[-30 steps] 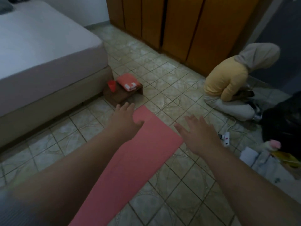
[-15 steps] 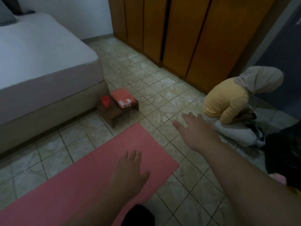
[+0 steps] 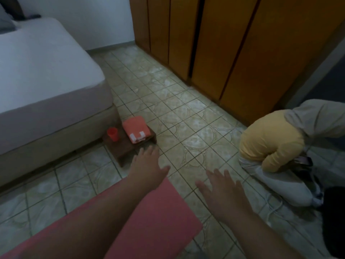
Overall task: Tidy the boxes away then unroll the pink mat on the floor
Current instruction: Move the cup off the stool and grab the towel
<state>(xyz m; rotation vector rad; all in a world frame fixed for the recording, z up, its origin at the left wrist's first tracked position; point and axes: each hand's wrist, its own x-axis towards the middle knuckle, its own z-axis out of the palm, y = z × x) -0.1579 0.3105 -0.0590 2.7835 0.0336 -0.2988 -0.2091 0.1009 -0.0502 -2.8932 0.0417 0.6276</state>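
Currently the pink mat (image 3: pixel 149 221) lies unrolled flat on the tiled floor (image 3: pixel 186 118), its end near a small wooden stool (image 3: pixel 127 146). Left hand (image 3: pixel 147 167) and right hand (image 3: pixel 224 191) are held above the floor, fingers spread, holding nothing. Stool carries a red cup (image 3: pixel 112 134) and a folded orange cloth (image 3: pixel 136 129), beside the bed (image 3: pixel 46 81).

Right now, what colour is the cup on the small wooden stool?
Red. The cup shows best in the head view, standing beside the folded cloth.
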